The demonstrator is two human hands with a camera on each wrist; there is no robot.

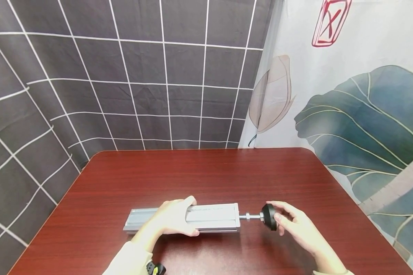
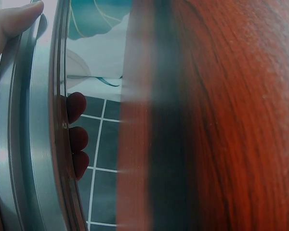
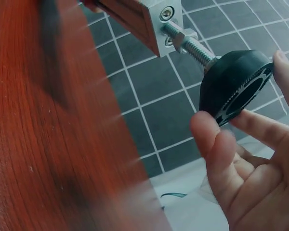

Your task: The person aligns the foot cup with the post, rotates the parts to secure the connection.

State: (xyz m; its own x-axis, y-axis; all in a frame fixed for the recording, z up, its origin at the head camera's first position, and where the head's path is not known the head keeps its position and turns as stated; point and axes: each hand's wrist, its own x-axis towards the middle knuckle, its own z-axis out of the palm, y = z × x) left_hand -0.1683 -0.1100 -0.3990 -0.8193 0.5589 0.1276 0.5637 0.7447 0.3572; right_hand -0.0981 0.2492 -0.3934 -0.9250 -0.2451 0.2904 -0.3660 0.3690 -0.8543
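A silver aluminium profile (image 1: 213, 217) lies lengthwise in the head view, held above the table by my left hand (image 1: 175, 215). That hand grips across its middle, the thumb on the near side and the fingers round the far side; three fingertips (image 2: 78, 138) show past the profile's edge in the left wrist view. From the right end a threaded rod (image 3: 197, 52) with a hex nut (image 3: 184, 39) sticks out. On the rod sits a black round levelling foot (image 3: 231, 77), its hollow ribbed underside facing outward. My right hand (image 1: 296, 225) holds the foot's rim between thumb and fingers.
The red-brown wooden table (image 1: 199, 172) spreads beneath both hands. Behind it hangs a dark grey curtain (image 1: 141, 76) with white grid lines, and to the right a white curtain (image 1: 303, 76) with leaf prints. A dark strap device (image 1: 155, 268) is on my left wrist.
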